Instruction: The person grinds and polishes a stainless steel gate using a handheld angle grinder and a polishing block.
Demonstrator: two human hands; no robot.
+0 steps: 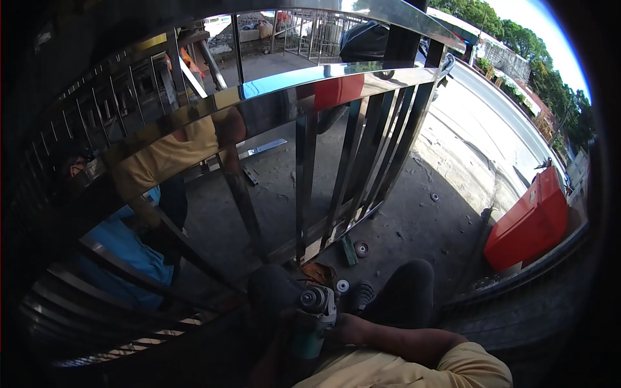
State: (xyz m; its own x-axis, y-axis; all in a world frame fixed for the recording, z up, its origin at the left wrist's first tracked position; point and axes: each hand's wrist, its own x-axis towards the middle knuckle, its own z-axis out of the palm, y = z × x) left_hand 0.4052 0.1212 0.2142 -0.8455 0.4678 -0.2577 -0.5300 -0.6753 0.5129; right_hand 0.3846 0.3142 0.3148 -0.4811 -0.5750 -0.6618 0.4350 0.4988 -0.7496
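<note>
Polished steel forms the railing point(278, 87) directly ahead. The power tool point(307, 343), green-bodied with a metal head, is in front of the wearer's torso, head upward, between the left hand point(283, 318) and right hand point(344, 330). The right hand lies against its side; shadow hides the fingers of both hands, so their opening and grip cannot be told.

Hazard: a loose grip could let the tool drop onto the shoe point(363, 295). Hazard: swinging the tool forward could strike the railing and mar its finish.

Surroundings: a pale disc point(342, 285) lies just beside the tool head in this view; a green block point(349, 249) and dark disc point(361, 249) lie beyond. The bars point(304, 187) obstruct forward reach; a person in blue point(129, 258) is behind them.
</note>
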